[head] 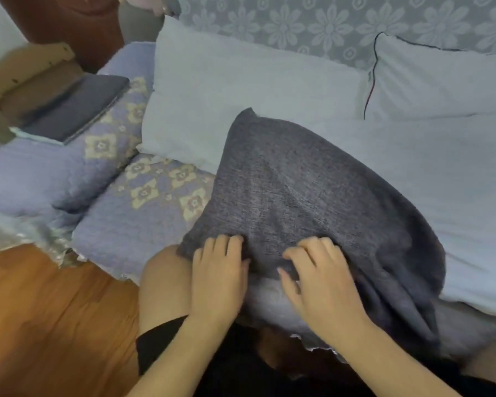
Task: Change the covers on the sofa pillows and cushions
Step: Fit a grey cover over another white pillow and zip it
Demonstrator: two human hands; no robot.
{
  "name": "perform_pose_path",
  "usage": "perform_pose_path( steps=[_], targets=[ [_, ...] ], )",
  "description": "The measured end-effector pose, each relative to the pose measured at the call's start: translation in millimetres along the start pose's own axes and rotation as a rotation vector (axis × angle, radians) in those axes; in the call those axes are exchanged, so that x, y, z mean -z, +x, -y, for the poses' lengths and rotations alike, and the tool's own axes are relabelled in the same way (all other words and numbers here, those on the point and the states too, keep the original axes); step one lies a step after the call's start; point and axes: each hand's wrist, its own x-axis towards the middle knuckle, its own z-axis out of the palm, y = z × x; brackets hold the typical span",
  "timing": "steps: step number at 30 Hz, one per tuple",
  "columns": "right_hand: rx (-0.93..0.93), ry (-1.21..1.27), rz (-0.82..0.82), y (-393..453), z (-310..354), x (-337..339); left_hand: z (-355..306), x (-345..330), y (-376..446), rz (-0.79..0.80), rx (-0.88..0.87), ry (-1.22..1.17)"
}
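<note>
Both hands, left hand (216, 272) and right hand (321, 277), pinch the near edge of the gray cover (307, 196) (the open end), likely to tug it over the pillow (269, 302) just under the grip.

Sofa with lilac quilted cover with cream flower patches (132, 224) is carrying everything here. Pale blue-white uncovered pillows are lying on it: one (241, 90) leaning against the grey floral-lace backrest (327, 21), a second (441, 81) beside it at right with a thin dark cord (371, 78) running along its edge, a third (455, 196) lying flat in front. Dark grey woven cushion cover (312, 190) is sitting half pulled over a cushion at the seat's front edge. Folded dark grey fabric (75, 107) is resting on the left arm. Orange-brown wooden floor (55, 325) is showing below the sofa, lower left.
</note>
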Motion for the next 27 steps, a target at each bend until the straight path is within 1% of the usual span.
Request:
perform_pose_path(
  steps=[1,3,5,7,9,11,13,14,15,16,17,18,19,20,21,23,24,25,26,27],
  targets=[
    [0.029,-0.063,0.08,-3,6,-16,-2,-5,4,-0.014,-0.011,0.016],
    [-0.058,-0.153,0.209,-11,-4,-40,-7,-5,7,-0.056,-0.021,-0.051],
    [-0.118,-0.231,0.236,-17,-24,-48,-18,0,3,-0.071,-0.062,-0.17],
    [-0.089,-0.272,0.22,-23,-46,-47,-31,2,-5,-0.05,-0.14,-0.225],
    [-0.038,-0.247,0.24,-30,-59,-41,-29,-3,-8,-0.041,-0.163,-0.24],
    [0.035,-0.223,0.23,-40,-73,-38,-13,-4,-2,-0.054,-0.116,-0.299],
    [0.038,-0.195,0.211,-42,-92,-33,13,0,10,-0.145,-0.045,-0.37],
    [0.027,-0.161,0.192,-44,-99,-29,27,5,19,-0.195,0.034,-0.402],
    [0.015,-0.121,0.147,-45,-98,-25,41,9,31,-0.197,0.148,-0.454],
    [0.014,-0.088,0.13,-48,-96,-24,51,15,45,-0.142,0.271,-0.532],
    [0.034,-0.059,0.143,-47,-87,-22,58,21,60,-0.035,0.38,-0.626],
    [0.088,-0.055,0.186,-48,-79,-20,62,24,75,0.102,0.458,-0.713],
    [0.136,-0.054,0.274,-46,-74,-15,61,28,88,0.223,0.493,-0.782],
    [0.114,-0.067,0.375,-43,-78,-9,58,31,99,0.32,0.468,-0.795],
    [0.04,-0.115,0.408,-38,-90,-3,52,33,108,0.391,0.395,-0.756],
    [-0.139,-0.243,0.254,-29,-126,10,38,31,120,0.492,0.242,-0.606],
    [-0.173,-0.299,0.202,-27,-138,16,32,28,125,0.517,0.202,-0.554],
    [-0.156,-0.344,0.21,-28,-142,19,27,24,131,0.528,0.201,-0.507],
    [-0.089,-0.371,0.206,-35,-144,18,21,22,134,0.533,0.23,-0.475],
    [-0.019,-0.374,0.201,-39,-141,20,16,19,137,0.529,0.294,-0.501]
  ],
)
